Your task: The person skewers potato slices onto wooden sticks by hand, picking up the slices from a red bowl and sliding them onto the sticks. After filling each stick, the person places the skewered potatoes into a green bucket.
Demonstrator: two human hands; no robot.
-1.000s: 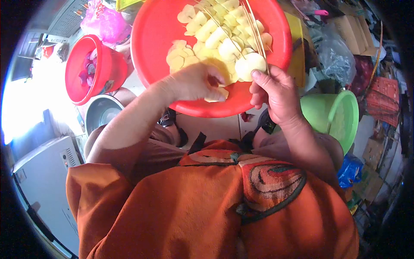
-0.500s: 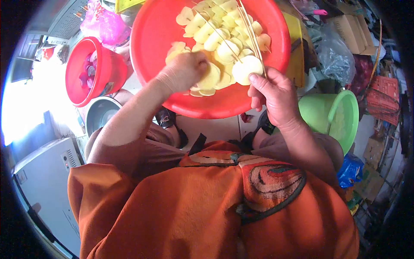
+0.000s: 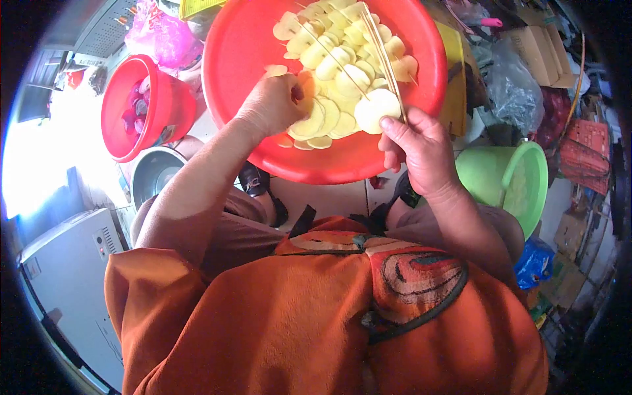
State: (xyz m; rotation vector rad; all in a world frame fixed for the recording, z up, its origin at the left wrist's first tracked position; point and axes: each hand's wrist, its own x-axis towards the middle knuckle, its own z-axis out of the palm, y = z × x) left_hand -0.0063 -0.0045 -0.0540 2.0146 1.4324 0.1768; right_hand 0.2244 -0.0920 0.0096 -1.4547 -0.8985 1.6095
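My right hand (image 3: 421, 148) is closed around several thin bamboo skewers (image 3: 383, 56) at the right side of the basin. One skewer slants up to the left with a pale round potato slice (image 3: 378, 112) on its near end, beside my thumb. My left hand (image 3: 271, 102) is over the loose potato slices (image 3: 324, 120), its fingers curled in; what they hold, if anything, is hidden. Behind the loose slices lie skewered potato slices (image 3: 332, 62) in a heap. All of this is in or above the big red basin (image 3: 237, 46).
To the left stand a red bucket (image 3: 113, 115) with purple pieces in it and a grey basin (image 3: 139, 174). A green bucket (image 3: 484, 171) is by my right knee. Cardboard (image 3: 543, 56), clear plastic bags (image 3: 513, 92) and a red crate (image 3: 584, 155) crowd the right side.
My left hand has drawn slightly left and its fingers have curled in more. My right hand keeps its grip on the skewers, nearly still. The whole view has shifted a little.
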